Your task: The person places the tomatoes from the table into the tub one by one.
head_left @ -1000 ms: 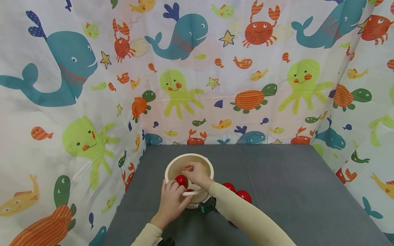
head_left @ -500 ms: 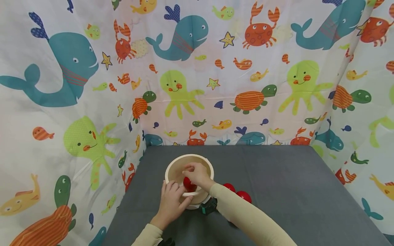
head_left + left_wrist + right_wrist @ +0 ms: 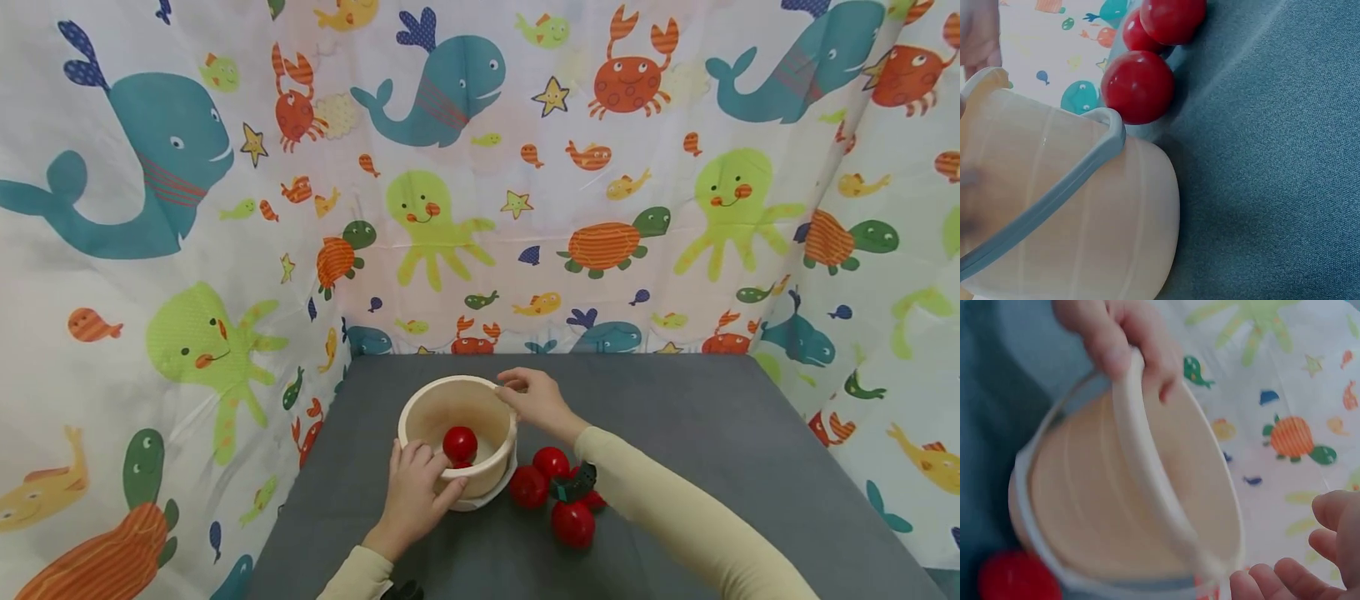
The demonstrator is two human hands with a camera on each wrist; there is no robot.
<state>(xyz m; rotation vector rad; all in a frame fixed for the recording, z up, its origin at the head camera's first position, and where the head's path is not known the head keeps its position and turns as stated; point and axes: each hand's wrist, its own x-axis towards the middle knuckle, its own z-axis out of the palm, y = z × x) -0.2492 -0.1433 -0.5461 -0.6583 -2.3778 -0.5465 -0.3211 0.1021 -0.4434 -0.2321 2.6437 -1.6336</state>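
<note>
A cream bucket [image 3: 487, 477] stands on the grey cloth with its pale handle [image 3: 1054, 201] hanging down its side. My left hand [image 3: 416, 492] grips the near rim, fingers over the edge and thumb outside, as the right wrist view confirms. Inside lies a glossy red ball [image 3: 460, 442], with part of another red one below it. At the right side of the rim is my right hand [image 3: 542, 403], its fingers loosely bent and holding nothing. In the right wrist view, the fingertips [image 3: 1246, 586] of that hand show close beside the rim.
Several more red balls sit in a cluster right of the bucket, among them one close to its base [image 3: 529, 487] and a nearer one [image 3: 573, 524]. A curtain [image 3: 645, 292] with sea animals surrounds the grey cloth-covered surface [image 3: 675, 450] at the back and sides.
My right hand has come out of the bucket to its right rim, leaving a red ball inside. Its arm moved right, uncovering more of the ball cluster. The left hand keeps its grip.
</note>
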